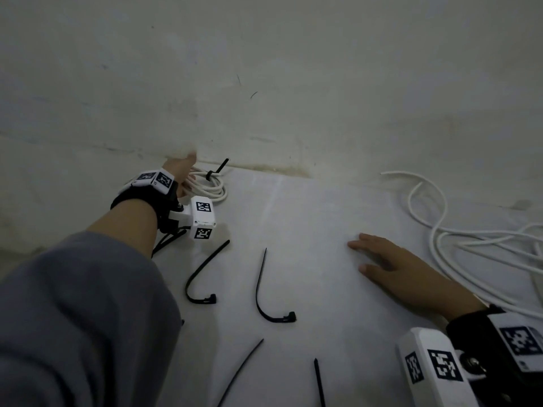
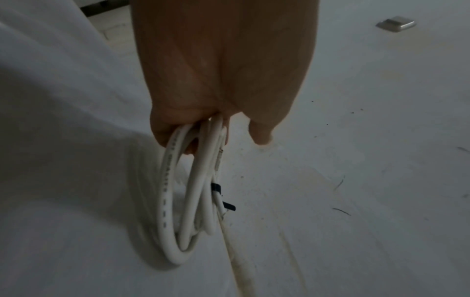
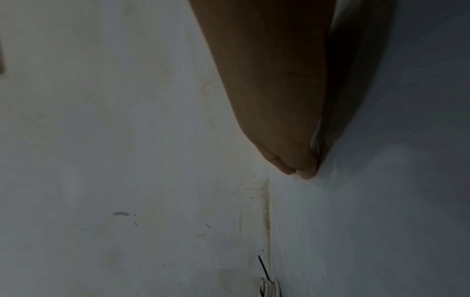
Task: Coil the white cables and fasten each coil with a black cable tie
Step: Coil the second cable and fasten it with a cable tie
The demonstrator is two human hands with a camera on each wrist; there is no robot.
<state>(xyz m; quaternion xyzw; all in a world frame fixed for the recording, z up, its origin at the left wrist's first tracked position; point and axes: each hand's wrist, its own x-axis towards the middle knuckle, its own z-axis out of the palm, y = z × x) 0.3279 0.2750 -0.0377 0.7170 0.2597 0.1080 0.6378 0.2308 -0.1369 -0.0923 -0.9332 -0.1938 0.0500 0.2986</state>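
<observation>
My left hand (image 1: 182, 174) reaches far to the back left and grips a coiled white cable (image 1: 210, 186) bound by a black cable tie (image 1: 217, 169). In the left wrist view the fingers (image 2: 167, 128) curl round the coil (image 2: 178, 211), whose tie (image 2: 218, 193) shows on one side. My right hand (image 1: 390, 265) lies flat with straight fingers on the white sheet (image 1: 308, 230), holding nothing; the right wrist view shows its fingertips (image 3: 300, 170) pressed to the cloth. A loose white cable (image 1: 458, 239) sprawls uncoiled at the right.
Several loose black cable ties lie on the sheet: two curved ones (image 1: 202, 274) (image 1: 264, 292) in the middle, two straight ones (image 1: 241, 374) (image 1: 319, 383) near the front. The sheet's far edge meets a pale stained floor (image 1: 264, 83). A small metal piece (image 2: 396, 25) lies on the floor.
</observation>
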